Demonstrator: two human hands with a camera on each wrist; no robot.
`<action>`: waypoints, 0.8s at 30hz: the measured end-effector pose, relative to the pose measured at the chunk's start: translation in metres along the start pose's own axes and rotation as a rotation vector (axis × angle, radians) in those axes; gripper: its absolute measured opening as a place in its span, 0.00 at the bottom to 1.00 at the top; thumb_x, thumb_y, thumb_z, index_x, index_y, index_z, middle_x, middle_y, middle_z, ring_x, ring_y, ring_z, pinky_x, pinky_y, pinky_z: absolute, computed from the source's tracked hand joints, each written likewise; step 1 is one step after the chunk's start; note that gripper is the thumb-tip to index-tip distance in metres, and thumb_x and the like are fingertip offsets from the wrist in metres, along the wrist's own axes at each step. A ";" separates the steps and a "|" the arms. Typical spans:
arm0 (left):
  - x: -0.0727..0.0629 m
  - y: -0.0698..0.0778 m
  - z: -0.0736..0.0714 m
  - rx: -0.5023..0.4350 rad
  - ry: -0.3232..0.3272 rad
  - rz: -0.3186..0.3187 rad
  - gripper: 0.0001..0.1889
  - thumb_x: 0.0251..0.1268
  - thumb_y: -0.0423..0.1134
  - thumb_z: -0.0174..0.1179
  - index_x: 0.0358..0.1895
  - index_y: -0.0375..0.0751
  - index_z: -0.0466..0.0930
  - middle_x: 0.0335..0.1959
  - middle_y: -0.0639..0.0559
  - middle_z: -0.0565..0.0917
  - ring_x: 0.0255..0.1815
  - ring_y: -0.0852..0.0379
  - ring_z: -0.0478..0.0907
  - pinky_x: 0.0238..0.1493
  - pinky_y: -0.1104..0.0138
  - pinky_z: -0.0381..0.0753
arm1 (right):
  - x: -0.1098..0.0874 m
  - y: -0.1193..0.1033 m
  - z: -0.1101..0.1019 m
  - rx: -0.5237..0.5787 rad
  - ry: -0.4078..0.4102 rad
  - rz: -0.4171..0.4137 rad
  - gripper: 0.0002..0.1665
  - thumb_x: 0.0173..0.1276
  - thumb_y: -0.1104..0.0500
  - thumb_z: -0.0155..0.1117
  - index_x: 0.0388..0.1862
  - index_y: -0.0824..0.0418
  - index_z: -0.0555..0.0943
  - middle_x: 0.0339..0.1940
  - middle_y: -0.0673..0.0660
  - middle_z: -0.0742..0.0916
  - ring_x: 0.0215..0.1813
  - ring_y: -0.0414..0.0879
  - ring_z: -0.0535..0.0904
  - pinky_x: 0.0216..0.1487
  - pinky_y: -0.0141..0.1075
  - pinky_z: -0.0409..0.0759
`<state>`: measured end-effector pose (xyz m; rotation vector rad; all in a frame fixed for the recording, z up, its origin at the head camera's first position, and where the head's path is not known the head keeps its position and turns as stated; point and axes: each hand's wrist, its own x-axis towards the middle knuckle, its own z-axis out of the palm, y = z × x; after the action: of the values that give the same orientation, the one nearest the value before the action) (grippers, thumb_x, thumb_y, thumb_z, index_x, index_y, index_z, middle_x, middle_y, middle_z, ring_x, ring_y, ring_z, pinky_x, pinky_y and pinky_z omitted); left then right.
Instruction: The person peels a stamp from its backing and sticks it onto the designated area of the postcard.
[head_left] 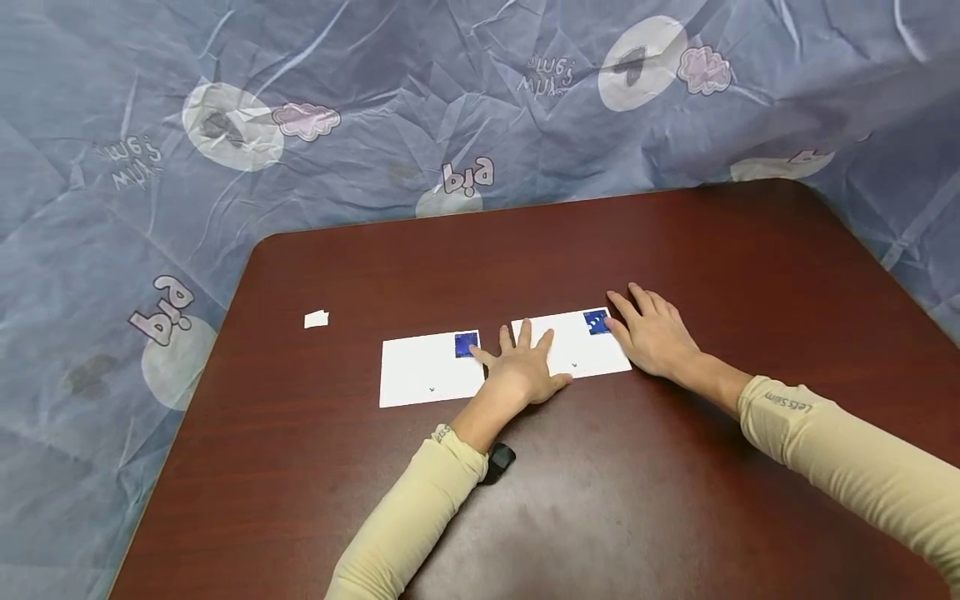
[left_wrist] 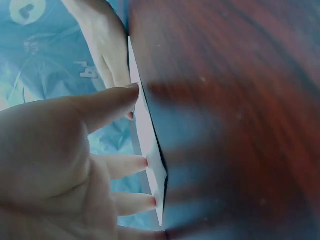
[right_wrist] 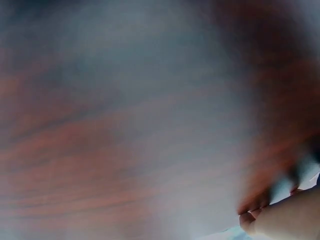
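Two flat white envelope-like rectangles lie side by side on the table. The left one (head_left: 420,375) bears a blue stamp-like square (head_left: 466,344) at its upper right corner. On the right one (head_left: 566,333), a similar blue square (head_left: 597,322) shows white patches. My left hand (head_left: 519,371) spreads its fingers over the left end of the right rectangle, and its little finger reaches the left one's blue square. At the other end, my right hand (head_left: 656,337) has its thumb at the blue square and its straight fingers beyond the right edge. The left wrist view shows the fingertips (left_wrist: 142,162) against the white paper.
A small white paper scrap (head_left: 317,319) lies to the left on the dark red-brown table (head_left: 360,275). Something black (head_left: 498,461) shows beside the left wrist. Behind the table's far edge hangs a wrinkled blue printed cloth (head_left: 375,108).
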<state>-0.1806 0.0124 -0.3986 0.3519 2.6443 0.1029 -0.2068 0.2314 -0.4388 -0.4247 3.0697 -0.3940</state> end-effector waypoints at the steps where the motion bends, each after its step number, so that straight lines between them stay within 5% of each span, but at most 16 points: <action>1: 0.001 0.001 0.000 0.017 0.017 0.003 0.39 0.65 0.69 0.44 0.76 0.64 0.44 0.77 0.52 0.43 0.76 0.44 0.40 0.60 0.31 0.46 | 0.000 0.001 0.000 0.004 -0.001 0.001 0.33 0.79 0.46 0.37 0.73 0.66 0.58 0.71 0.75 0.57 0.69 0.71 0.52 0.65 0.63 0.49; 10: 0.009 -0.015 -0.011 0.063 0.167 0.060 0.40 0.65 0.70 0.43 0.77 0.61 0.45 0.76 0.51 0.52 0.74 0.46 0.48 0.67 0.39 0.37 | 0.005 0.007 0.000 0.049 0.006 0.008 0.34 0.79 0.44 0.34 0.72 0.66 0.59 0.70 0.75 0.58 0.69 0.72 0.52 0.65 0.63 0.48; 19: 0.027 -0.079 -0.030 -0.105 0.370 0.094 0.37 0.68 0.64 0.46 0.76 0.55 0.50 0.74 0.46 0.56 0.73 0.44 0.51 0.69 0.43 0.40 | 0.013 0.006 0.000 0.089 -0.002 -0.011 0.33 0.79 0.46 0.38 0.72 0.67 0.57 0.69 0.74 0.60 0.68 0.73 0.53 0.63 0.65 0.50; 24: 0.037 -0.111 -0.034 -0.137 0.436 0.053 0.38 0.68 0.63 0.47 0.76 0.52 0.50 0.73 0.44 0.58 0.72 0.43 0.52 0.69 0.43 0.43 | 0.017 0.009 -0.006 0.083 0.003 0.008 0.34 0.79 0.46 0.38 0.73 0.67 0.56 0.69 0.74 0.60 0.67 0.73 0.53 0.62 0.66 0.50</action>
<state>-0.2533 -0.0855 -0.3994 0.3898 3.0339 0.4189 -0.2263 0.2369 -0.4353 -0.4090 3.0431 -0.5197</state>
